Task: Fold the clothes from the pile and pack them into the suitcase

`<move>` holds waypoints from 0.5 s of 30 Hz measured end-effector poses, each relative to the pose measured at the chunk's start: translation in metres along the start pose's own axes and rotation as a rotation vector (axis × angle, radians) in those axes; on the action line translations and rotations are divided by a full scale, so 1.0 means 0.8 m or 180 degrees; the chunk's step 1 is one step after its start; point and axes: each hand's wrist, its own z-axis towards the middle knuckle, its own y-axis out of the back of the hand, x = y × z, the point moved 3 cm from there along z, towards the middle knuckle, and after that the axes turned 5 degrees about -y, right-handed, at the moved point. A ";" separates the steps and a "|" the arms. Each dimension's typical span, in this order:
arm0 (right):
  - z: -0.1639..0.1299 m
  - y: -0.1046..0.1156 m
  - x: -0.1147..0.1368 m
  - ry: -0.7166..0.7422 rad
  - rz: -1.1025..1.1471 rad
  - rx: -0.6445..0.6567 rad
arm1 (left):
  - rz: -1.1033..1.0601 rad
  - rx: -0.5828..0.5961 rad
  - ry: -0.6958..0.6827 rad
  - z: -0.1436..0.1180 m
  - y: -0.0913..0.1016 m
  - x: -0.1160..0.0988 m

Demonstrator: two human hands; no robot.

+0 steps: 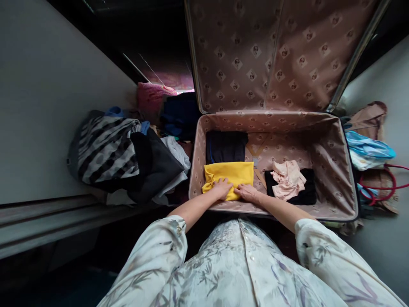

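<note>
A folded yellow garment (228, 171) lies at the near left of an open suitcase (329, 149) with patterned pinkish lining. My left hand (222, 188) rests on its near part, fingers spread over the cloth. Beside it, my right hand (248, 192) lies on the garment's near right edge with its fingers stretched out. Just behind the yellow cloth is a folded dark garment (226, 146). In the right half of the case, a crumpled pale pink garment (288, 179) sits on top of a black folded one (309, 187).
The suitcase lid (271, 55) stands raised at the back. To the left is a heap of clothes with a black-and-white patterned cloth (107, 147). Blue cloth (369, 145) and a red cord (388, 186) lie right of the case. Walls rise on both sides.
</note>
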 end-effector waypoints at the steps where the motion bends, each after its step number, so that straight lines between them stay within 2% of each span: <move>1: 0.000 0.003 0.002 -0.0005 0.0024 0.0022 | -0.0044 0.0020 -0.0037 -0.001 -0.002 0.001; 5: -0.006 0.025 0.006 -0.0087 0.0133 -0.0041 | -0.0098 -0.0088 -0.0121 -0.012 -0.004 0.021; 9: -0.022 0.038 -0.002 -0.0093 0.0244 -0.0290 | -0.0183 -0.0523 0.0018 -0.037 0.001 0.046; 11: -0.031 0.031 -0.007 -0.0007 0.0342 -0.0125 | -0.0234 -0.0331 0.0208 -0.052 -0.003 0.054; 13: -0.035 0.018 -0.013 -0.0070 0.0450 0.0174 | -0.0230 0.0101 0.0375 -0.060 -0.008 0.055; 15: -0.036 0.008 -0.018 -0.0241 0.0560 0.0274 | -0.0150 0.0153 0.0400 -0.057 -0.006 0.047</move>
